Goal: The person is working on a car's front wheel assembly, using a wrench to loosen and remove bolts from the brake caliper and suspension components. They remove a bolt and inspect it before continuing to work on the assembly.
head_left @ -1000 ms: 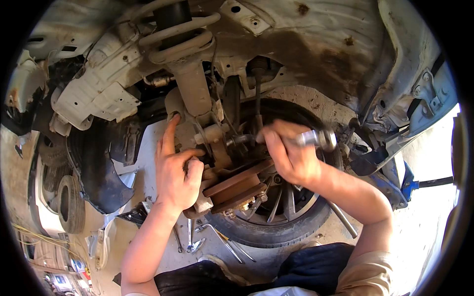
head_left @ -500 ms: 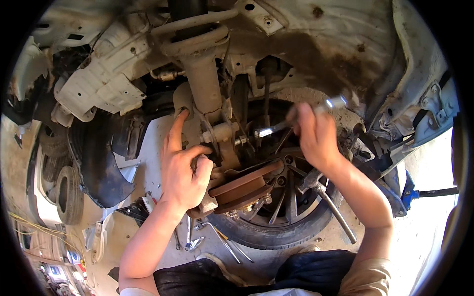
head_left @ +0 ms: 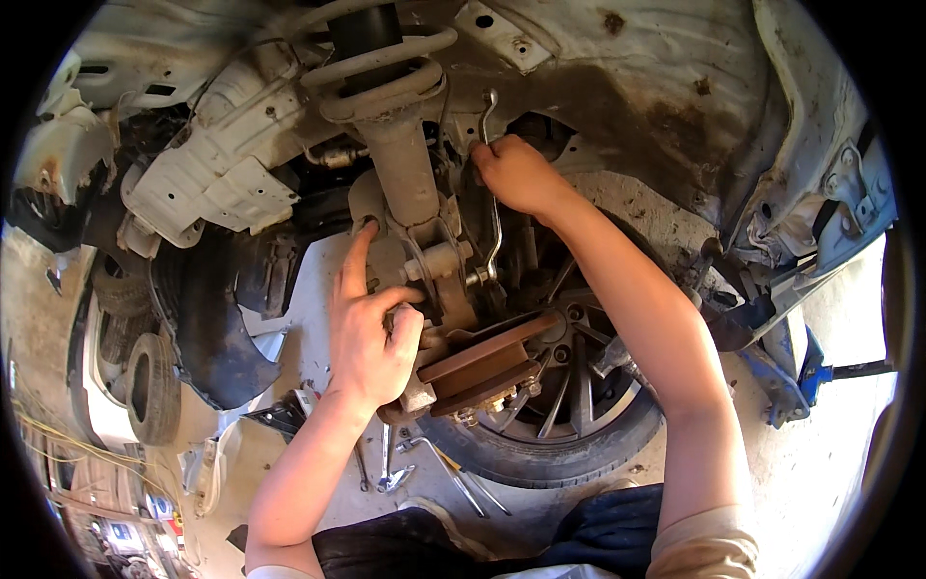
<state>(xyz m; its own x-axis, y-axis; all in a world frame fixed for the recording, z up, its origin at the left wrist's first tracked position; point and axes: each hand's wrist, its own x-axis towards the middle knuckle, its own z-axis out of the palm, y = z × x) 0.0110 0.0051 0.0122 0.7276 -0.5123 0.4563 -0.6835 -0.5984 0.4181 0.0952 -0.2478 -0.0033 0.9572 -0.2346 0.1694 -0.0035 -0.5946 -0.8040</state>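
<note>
My right hand (head_left: 511, 174) is closed round the upper shaft of a long double-ended ring spanner (head_left: 497, 227), held nearly upright. The spanner's lower end meets a bolt (head_left: 476, 277) at the base of the strut (head_left: 403, 174). My left hand (head_left: 371, 347) lies against the hub assembly, fingers spread. Its index finger reaches up to a grey metal plate (head_left: 367, 198), while the other fingers bend over the hub; part of their contact is hidden. Just right of that hand sits the rusty brake disc (head_left: 487, 359).
Under the hub, a wheel (head_left: 540, 463) lies on the floor, with a hammer (head_left: 610, 359) on it, partly behind my right arm. Several tools, including an adjustable spanner (head_left: 394, 475), are below. A blue jack (head_left: 796, 376) stands right; loose tyres (head_left: 154, 391) are left.
My right hand has swung up and left with the ring spanner, which went from slanting right to nearly upright, its lower end now at the bolt. My left hand keeps its place on the hub.
</note>
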